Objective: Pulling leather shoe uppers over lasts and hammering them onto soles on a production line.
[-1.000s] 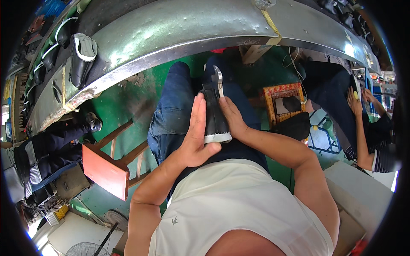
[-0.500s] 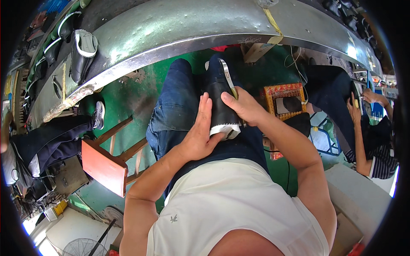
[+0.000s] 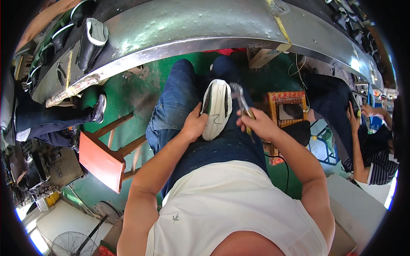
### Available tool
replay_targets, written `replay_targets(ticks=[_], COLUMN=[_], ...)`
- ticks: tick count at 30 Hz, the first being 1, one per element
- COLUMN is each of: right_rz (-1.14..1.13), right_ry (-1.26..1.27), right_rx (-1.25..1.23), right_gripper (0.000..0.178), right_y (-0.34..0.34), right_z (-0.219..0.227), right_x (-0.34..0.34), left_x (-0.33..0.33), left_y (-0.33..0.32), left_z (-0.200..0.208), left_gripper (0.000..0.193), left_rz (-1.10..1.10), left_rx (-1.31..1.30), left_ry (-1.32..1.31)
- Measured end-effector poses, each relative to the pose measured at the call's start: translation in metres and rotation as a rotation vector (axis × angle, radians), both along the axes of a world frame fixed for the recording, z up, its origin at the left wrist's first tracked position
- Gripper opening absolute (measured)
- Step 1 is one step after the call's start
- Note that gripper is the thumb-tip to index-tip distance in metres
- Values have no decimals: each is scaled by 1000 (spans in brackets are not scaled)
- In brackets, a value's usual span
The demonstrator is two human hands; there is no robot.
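Note:
A black shoe upper on a last (image 3: pixel 218 111) lies on my lap with its pale underside facing up and a whitish edge folded around it. My left hand (image 3: pixel 195 123) grips its left side, thumb over the rim and the other fingers hidden beneath. Just right of the shoe, my right hand (image 3: pixel 258 123) is closed around a pair of pincers (image 3: pixel 241 99) with a metal head and yellowish handles. The pincers' head is slightly blurred and points away from me, near the shoe's far right edge; whether it touches cannot be told.
A metal-topped bench (image 3: pixel 179 27) curves across the far side, with another black shoe (image 3: pixel 92 45) on its left part. At left stands an orange-topped stool (image 3: pixel 102 161); at right, a wooden-framed seat (image 3: pixel 287 106). Co-workers sit on both sides; a fan (image 3: pixel 74 244) is lower left.
The shoe has been turned from its black upper side to its pale underside. My left hand now grips its side, and the pincers in my right hand have swung up beside it.

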State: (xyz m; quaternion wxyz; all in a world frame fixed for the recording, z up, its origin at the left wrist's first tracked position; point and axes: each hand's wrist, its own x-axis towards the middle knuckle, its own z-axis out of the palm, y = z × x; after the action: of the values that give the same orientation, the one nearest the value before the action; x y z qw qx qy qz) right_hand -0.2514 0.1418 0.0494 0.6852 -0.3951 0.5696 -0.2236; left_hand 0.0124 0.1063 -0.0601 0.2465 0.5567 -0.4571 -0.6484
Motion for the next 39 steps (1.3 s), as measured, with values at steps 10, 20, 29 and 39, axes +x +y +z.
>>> replay_targets(ticks=[10,20,29,39], right_rz=[674,1468,815,763], right_ry=[632,813,701,714], right_rx=[-516,-137,-372,-248], right_gripper=[37,35,27,32], right_y=[0,-79,-21,0], right_z=[30,79,16,30], right_x=[9,58,30,3], left_x=[-5,-14,-45,-55], left_y=[14,25,8,16], left_z=[44,59,12,17], left_gripper=[98,92,61,54], left_rz=[-229,205,459,250], left_rx=[-72,276,222,-334], left_ry=[-153,555,174,-414])
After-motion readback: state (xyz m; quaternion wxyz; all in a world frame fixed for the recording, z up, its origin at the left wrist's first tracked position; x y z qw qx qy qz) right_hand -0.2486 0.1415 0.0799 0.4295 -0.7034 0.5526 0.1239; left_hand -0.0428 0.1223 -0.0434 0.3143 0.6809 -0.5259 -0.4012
